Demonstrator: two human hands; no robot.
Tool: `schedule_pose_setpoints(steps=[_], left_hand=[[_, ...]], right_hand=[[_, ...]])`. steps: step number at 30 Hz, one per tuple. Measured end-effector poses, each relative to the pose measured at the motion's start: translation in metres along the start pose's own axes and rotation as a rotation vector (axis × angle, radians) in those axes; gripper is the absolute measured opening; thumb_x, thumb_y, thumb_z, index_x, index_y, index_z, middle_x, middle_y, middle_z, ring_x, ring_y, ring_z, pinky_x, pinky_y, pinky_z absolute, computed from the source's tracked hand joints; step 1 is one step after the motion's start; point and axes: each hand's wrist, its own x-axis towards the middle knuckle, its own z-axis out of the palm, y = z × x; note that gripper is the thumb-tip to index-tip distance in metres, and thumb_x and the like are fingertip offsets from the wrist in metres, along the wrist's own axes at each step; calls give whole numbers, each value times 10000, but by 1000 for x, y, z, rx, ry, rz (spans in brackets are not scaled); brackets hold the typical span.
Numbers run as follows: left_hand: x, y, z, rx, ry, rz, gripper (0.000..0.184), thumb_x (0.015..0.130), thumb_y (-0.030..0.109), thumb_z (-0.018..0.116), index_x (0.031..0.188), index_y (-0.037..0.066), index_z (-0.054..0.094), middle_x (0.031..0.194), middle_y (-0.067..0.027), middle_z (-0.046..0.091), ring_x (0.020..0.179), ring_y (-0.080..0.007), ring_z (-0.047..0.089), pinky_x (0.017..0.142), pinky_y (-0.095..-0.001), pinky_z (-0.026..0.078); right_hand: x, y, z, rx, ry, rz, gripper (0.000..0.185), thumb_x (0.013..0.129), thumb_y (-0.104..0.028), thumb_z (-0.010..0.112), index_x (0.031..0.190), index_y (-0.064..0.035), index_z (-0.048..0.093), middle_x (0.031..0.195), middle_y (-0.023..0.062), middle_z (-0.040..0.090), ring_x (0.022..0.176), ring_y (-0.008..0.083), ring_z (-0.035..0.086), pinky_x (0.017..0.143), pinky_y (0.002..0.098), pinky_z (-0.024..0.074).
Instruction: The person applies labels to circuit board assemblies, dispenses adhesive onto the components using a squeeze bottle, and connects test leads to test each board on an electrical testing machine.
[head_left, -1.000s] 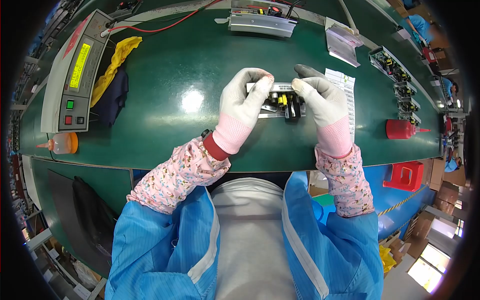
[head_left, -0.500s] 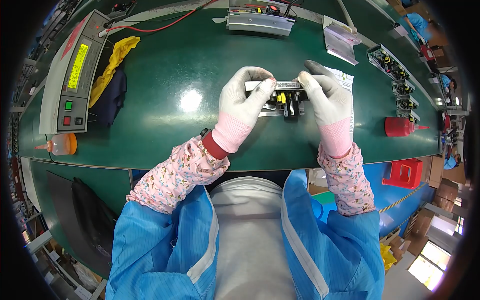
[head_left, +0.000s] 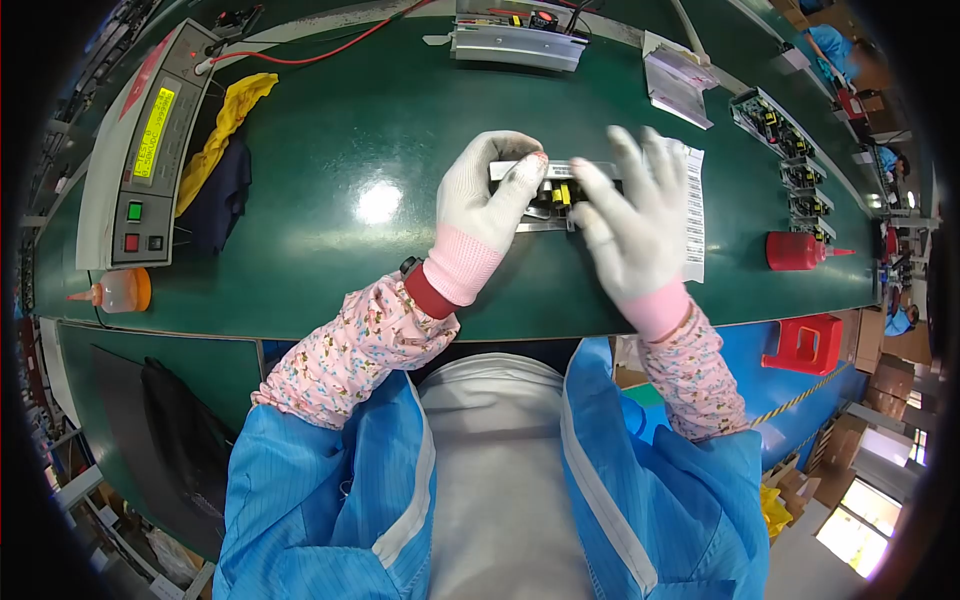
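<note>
My left hand (head_left: 490,190), in a white glove with a pink cuff, pinches the left end of a circuit board unit (head_left: 560,194) between thumb and fingers. The unit has a pale metal edge with a white strip along it, and black and yellow components below. My right hand (head_left: 635,215), gloved the same way, is open with its fingers spread over the unit's right part, which it partly hides. Whether its fingertips touch the unit I cannot tell. Just right of that hand lies a white sheet (head_left: 693,220) printed with rows of small labels.
A tester (head_left: 150,150) with a lit yellow-green display stands at the left, beside yellow and dark cloths (head_left: 225,145). Bottles lie at both sides, an orange-capped one (head_left: 125,290) and a red one (head_left: 795,251). Metal housings (head_left: 515,45) and several boards (head_left: 800,170) sit farther back.
My right hand has let go of the unit's right end, spread its fingers and swung left across it. More of the label sheet shows. My left hand keeps its hold. The tester's reading differs.
</note>
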Motion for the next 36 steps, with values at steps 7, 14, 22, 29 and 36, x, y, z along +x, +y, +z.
schedule_pose_setpoints(steps=[7,14,22,29,36], left_hand=[[2,-5,3,-40,101,107,310,920,123,669,1192,-13,608,1115,-117,666,997,-193,636,946,-316,491],[6,-9,5,-169,81,151,388,902,88,702,1258,-17,588,1147,-118,662,1051,-206,636,988,-326,484],[-10,13,-2,-413,-392,-222,432,911,5,670,1318,-59,542,1226,-143,657,1080,-228,643,991,-320,491],[-7,4,-2,-607,-350,-306,371,905,-33,672,1264,-84,593,1165,-151,700,1028,-249,688,964,-337,533],[-6,-8,-7,-692,-347,-366,300,894,-52,688,1191,-83,653,1123,-163,719,996,-245,701,967,-350,545]], right_hand=[[3,19,-20,170,36,266,509,846,-179,713,1335,-66,629,1402,150,573,1276,331,537,1110,434,392],[15,45,-7,793,-441,600,525,876,-197,727,1335,14,582,1292,158,622,1129,241,612,987,331,483],[14,42,-21,1187,-172,875,544,937,-301,710,1329,49,573,1216,159,648,1059,209,621,937,303,495],[-19,154,-82,-504,-553,456,744,751,-334,791,1403,-72,548,1297,90,647,1165,307,605,1039,404,441],[-92,276,-111,-1411,-1223,267,651,701,-341,834,1268,-122,603,1181,107,677,1148,323,579,1126,598,244]])
